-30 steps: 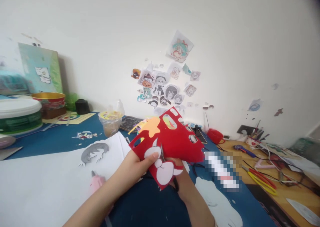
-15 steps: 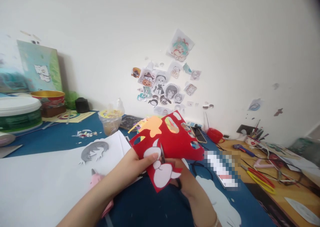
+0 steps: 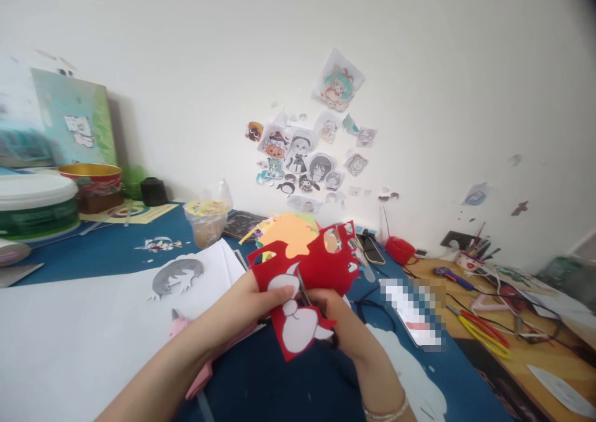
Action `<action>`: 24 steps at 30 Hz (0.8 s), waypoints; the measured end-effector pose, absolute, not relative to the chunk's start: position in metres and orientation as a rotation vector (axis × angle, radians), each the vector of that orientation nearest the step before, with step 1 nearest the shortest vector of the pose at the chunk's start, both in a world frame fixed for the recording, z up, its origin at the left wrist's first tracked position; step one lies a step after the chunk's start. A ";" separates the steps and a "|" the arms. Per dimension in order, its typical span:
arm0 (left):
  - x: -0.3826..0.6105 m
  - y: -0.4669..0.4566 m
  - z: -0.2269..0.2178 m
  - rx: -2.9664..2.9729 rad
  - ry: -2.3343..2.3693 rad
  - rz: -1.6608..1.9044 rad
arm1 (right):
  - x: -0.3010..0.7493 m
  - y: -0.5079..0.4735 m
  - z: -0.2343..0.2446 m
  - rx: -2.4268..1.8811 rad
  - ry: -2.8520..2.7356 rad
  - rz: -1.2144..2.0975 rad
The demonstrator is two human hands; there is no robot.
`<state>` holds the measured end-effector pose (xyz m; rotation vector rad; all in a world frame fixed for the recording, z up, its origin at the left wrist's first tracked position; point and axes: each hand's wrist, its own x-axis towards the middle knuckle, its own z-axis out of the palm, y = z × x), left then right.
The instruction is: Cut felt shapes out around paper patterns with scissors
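My left hand (image 3: 246, 307) pinches the edge of a red felt sheet (image 3: 321, 267) with several cut-out holes and a white paper pattern (image 3: 295, 332) stuck on it. My right hand (image 3: 344, 329) is closed around small scissors (image 3: 302, 288) whose blades sit in the felt beside the white pattern. The felt is held up over the blue table mat (image 3: 279, 385), partly folded back. Orange and yellow paper pieces (image 3: 288, 233) show behind the felt.
White paper with a grey hair cut-out (image 3: 177, 276) lies left. A pink tool (image 3: 179, 329) lies under my left arm. A plastic cup (image 3: 207, 220), tubs (image 3: 35, 205), a phone (image 3: 372, 251), red-yellow pliers (image 3: 484, 335) and cables crowd the table. Stickers (image 3: 302, 161) cover the wall.
The far part of the red felt has dropped and folded toward me, so the sheet looks smaller. Both hands have shifted slightly down and stayed on the felt and scissors.
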<state>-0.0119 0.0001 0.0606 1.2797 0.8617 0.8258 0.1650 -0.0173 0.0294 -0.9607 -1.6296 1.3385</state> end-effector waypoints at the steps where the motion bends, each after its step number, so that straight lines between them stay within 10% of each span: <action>1: -0.011 0.000 0.061 1.264 0.885 0.824 | 0.165 -0.017 0.029 -0.971 -1.635 1.326; 24: -0.018 0.004 0.064 1.624 0.998 0.761 | 0.163 -0.018 0.030 -0.966 -1.607 1.289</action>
